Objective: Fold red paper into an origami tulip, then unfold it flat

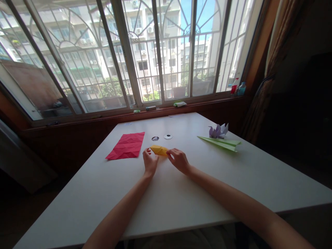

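A white table [181,197] carries a creased red sheet [126,146] at the left, two googly eyes [155,138] [167,136] near the middle, a folded yellow paper [159,150] just before them, and at the right a green paper plane [221,143] beside a small purple paper figure [218,131].

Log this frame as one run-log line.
left hand: pinching yellow folded paper | right hand: pinching its other end | on white table | nearby: red creased sheet, green paper plane, purple origami

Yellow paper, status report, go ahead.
Left hand and right hand pinching yellow paper at its ends, on white table. Red sheet beside, apart. Nothing blocking.
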Motion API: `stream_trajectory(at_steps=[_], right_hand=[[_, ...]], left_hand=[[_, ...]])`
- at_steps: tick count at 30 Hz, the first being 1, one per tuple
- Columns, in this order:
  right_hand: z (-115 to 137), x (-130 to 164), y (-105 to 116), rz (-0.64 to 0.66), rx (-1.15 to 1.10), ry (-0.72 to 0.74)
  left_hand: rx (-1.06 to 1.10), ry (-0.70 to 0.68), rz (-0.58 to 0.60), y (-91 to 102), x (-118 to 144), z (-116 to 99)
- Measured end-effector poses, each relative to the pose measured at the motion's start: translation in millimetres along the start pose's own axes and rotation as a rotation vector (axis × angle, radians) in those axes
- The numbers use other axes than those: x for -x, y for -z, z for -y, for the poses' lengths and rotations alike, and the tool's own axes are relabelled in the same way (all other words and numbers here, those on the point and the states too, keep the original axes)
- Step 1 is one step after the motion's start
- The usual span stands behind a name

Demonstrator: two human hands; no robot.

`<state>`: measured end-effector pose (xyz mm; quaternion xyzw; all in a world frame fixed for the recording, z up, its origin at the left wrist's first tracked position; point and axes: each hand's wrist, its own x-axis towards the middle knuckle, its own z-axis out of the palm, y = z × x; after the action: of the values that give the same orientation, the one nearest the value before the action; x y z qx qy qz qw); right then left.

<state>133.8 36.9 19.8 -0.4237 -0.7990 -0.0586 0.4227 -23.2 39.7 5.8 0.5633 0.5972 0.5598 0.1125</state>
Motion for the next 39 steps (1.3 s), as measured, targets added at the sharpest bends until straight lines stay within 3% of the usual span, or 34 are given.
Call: stream_trajectory(at_steps=[3,6,10,12,18,24,31,35,39], right_hand=[[-0.8,0.4,-1.4,-0.022,0.005,-0.012],[-1.6,0.4,-1.7,-0.031,0.003,-0.025],[-2.4,1.0,-2.4,-0.014,0.001,-0.048],[-2.4,1.3,-2.9,-0.004,-0.008,-0.059],[-3.0,-0.6,-1.9,0.011,-0.074,-0.161],[-6.1,-2.8,-4.3,0.007,-0.156,-0.335],[-7.3,-1.8,-12.6,0.132,-0.306,-0.510],[-7.1,-2.5,-14.2,0.106,-0.309,-0.517],[-3.1,-2.0,-13.5,0.008,-0.288,-0.424]], left_hand=[[-0.192,-0.223,-0.024,2.7,-1.8,3.3],[-0.289,-0.381,0.143,4.2,-4.1,5.9],[-0.381,-0.364,0.419,4.0,-6.8,8.7],[-0.433,-0.333,0.479,4.9,-6.7,8.2],[-0.496,-0.367,0.432,9.2,-1.5,0.1],[-0.494,-0.281,0.390,9.0,2.8,-3.8],[-0.438,-0.259,0.391,8.7,8.5,-12.4],[-0.459,-0.294,0.416,6.3,10.9,-12.7],[-0.407,-0.298,0.396,3.8,13.5,-12.0]])
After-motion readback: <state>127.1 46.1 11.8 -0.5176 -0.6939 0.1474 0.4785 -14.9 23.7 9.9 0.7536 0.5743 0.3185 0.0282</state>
